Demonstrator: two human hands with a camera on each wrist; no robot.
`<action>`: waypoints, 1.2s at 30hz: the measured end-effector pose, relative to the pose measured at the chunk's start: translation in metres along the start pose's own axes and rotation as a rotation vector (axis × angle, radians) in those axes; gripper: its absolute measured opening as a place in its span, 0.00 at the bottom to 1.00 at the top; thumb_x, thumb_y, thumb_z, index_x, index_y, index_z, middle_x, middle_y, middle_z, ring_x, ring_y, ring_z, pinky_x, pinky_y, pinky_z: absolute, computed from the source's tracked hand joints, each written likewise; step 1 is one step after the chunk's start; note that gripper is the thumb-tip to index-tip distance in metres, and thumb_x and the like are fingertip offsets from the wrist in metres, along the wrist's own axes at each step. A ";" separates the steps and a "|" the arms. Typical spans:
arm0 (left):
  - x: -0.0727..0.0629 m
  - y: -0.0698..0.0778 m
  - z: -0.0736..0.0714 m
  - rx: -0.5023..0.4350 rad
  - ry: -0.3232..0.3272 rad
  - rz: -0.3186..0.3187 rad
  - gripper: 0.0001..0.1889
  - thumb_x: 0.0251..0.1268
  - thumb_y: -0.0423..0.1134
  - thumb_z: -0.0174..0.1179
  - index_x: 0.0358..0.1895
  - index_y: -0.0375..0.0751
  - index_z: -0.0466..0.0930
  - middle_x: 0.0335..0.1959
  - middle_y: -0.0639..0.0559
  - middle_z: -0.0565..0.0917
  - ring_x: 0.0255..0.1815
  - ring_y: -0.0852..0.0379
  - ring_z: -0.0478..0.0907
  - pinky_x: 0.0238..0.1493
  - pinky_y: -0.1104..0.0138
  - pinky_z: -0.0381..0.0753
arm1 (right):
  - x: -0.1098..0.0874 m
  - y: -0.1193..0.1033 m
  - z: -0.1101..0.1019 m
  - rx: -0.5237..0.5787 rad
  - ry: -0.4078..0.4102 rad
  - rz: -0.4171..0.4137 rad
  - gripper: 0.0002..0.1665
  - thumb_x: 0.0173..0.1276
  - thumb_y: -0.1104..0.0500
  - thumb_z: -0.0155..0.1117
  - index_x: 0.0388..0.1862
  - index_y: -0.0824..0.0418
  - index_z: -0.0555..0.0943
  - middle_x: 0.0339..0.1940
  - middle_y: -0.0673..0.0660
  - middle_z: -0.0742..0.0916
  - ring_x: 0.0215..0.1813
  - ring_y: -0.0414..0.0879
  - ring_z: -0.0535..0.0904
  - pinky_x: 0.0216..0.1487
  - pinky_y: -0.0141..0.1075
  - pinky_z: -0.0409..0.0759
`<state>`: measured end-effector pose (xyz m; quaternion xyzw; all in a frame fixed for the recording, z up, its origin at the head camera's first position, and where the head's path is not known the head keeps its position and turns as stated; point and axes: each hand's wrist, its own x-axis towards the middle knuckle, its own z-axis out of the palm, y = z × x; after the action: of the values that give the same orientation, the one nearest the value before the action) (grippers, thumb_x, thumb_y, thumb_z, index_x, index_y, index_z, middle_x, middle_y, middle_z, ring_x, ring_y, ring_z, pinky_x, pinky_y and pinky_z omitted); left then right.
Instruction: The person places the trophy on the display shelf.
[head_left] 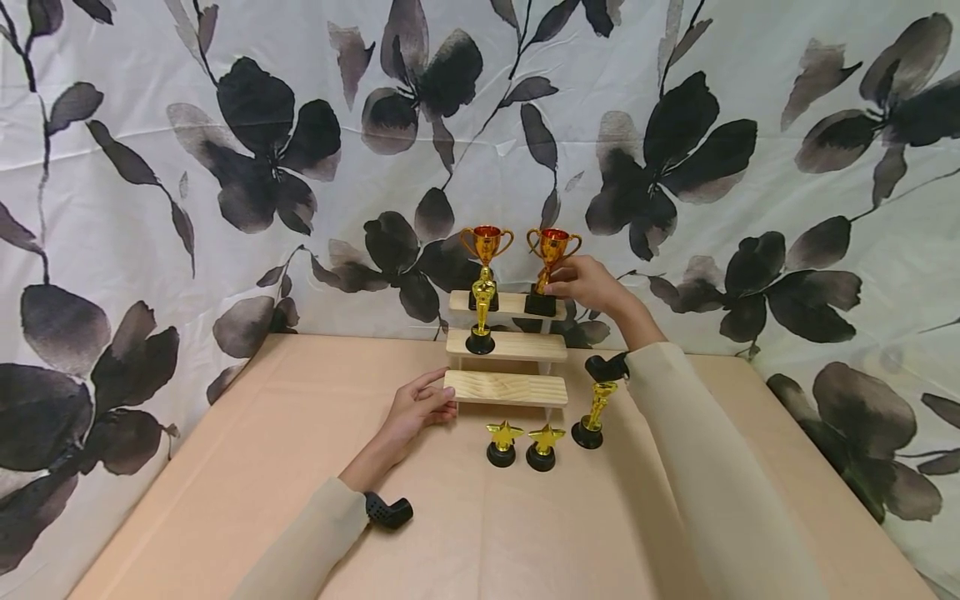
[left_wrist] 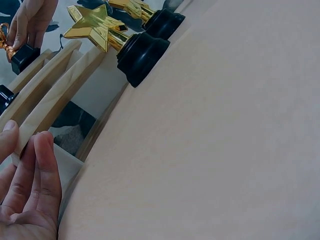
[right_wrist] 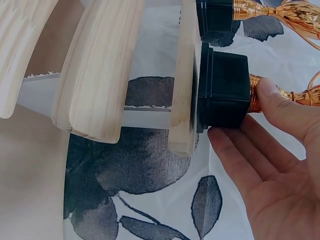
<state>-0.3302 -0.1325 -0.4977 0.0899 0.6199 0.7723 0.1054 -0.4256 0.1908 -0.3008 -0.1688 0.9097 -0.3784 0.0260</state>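
Note:
A three-step wooden stand [head_left: 506, 387] sits at the back of the table. On its top step stand two gold cup trophies with black bases. My right hand [head_left: 561, 287] pinches the right cup [head_left: 552, 246] low on its stem; in the right wrist view my thumb lies on the stem and my fingers under the black base [right_wrist: 225, 75], which sits on the top step [right_wrist: 182, 75]. The left cup [head_left: 486, 246] stands free. A gold figure trophy [head_left: 482, 312] stands on the middle step. My left hand [head_left: 431, 400] rests with straight fingers [left_wrist: 42, 165] against the left end of the lowest step [left_wrist: 55, 95].
In front of the stand are two gold star trophies [head_left: 502, 442] [head_left: 544, 446] and a second figure trophy [head_left: 592, 417], close to my right sleeve. The table [head_left: 225, 467] is covered in tan cloth. A flower-print curtain [head_left: 225, 167] hangs right behind and to both sides.

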 end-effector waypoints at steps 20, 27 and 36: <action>0.005 -0.001 0.003 0.010 0.017 0.002 0.31 0.74 0.35 0.64 0.77 0.42 0.66 0.34 0.55 0.89 0.35 0.59 0.88 0.41 0.68 0.90 | 0.011 0.000 0.001 -0.053 0.002 -0.021 0.24 0.77 0.62 0.64 0.66 0.73 0.76 0.66 0.73 0.82 0.70 0.66 0.77 0.73 0.58 0.76; 0.004 -0.001 0.002 0.011 0.019 0.001 0.31 0.74 0.36 0.64 0.77 0.42 0.66 0.34 0.54 0.89 0.35 0.58 0.88 0.40 0.68 0.90 | 0.014 0.000 0.003 -0.017 0.002 -0.030 0.22 0.76 0.63 0.64 0.65 0.72 0.78 0.65 0.73 0.83 0.70 0.65 0.78 0.72 0.57 0.76; 0.003 -0.001 0.001 0.010 0.002 0.003 0.32 0.74 0.35 0.63 0.78 0.41 0.65 0.34 0.55 0.89 0.34 0.59 0.88 0.40 0.69 0.90 | 0.012 -0.003 0.007 -0.001 -0.005 -0.018 0.23 0.77 0.63 0.64 0.66 0.72 0.77 0.66 0.73 0.82 0.70 0.65 0.78 0.72 0.57 0.76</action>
<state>-0.3329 -0.1306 -0.4981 0.0903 0.6237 0.7696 0.1032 -0.4352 0.1800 -0.3025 -0.1778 0.9083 -0.3777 0.0250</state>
